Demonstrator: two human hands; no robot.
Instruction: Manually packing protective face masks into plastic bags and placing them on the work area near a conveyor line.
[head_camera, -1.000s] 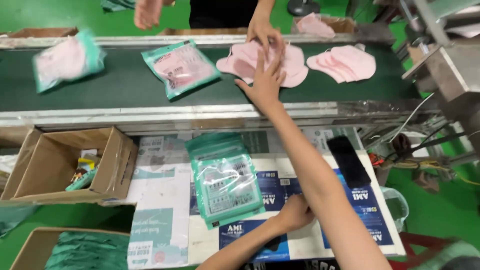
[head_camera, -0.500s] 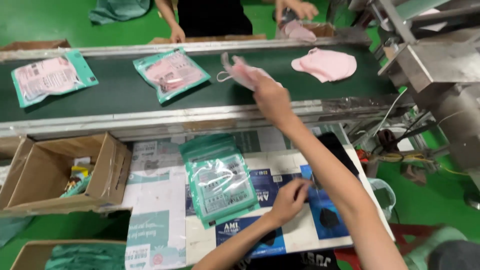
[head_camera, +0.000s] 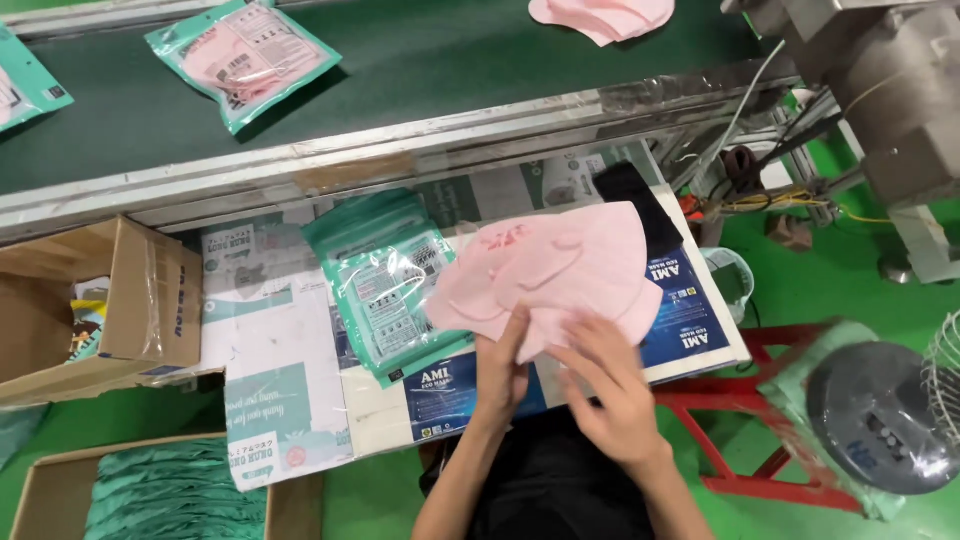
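A small stack of pink masks (head_camera: 560, 270) is held above the desk (head_camera: 290, 350), just right of the pile of green-and-clear pouches (head_camera: 395, 290); the left hand (head_camera: 503, 370) is closed on the near edge of the stack from below, thumb and fingers pinching it; the right hand (head_camera: 615, 390) lies against the same near edge with fingers spread and only lightly curled, so how firm its hold is cannot be told; the masks are fanned and not squared, with the lower ones sticking out to the left, and this is judged the main risk: a loose layer may slide out and drop onto the desk or over its near edge to the green floor (head_camera: 380, 500); the ear loops seen on the top face may be snagged or folded under if the stack is pressed flat; since the grip sits only at the near edge, the far part hangs free and may droop or bend; the top pouch lies partly under the left corner of the masks, so it could be dragged or knocked askew on its pile; on the far side the conveyor belt (head_camera: 400, 70) carries a filled pouch (head_camera: 243, 58) and more pink masks (head_camera: 600, 15), well apart from the hands; an open cardboard box (head_camera: 100, 300) stands at the left
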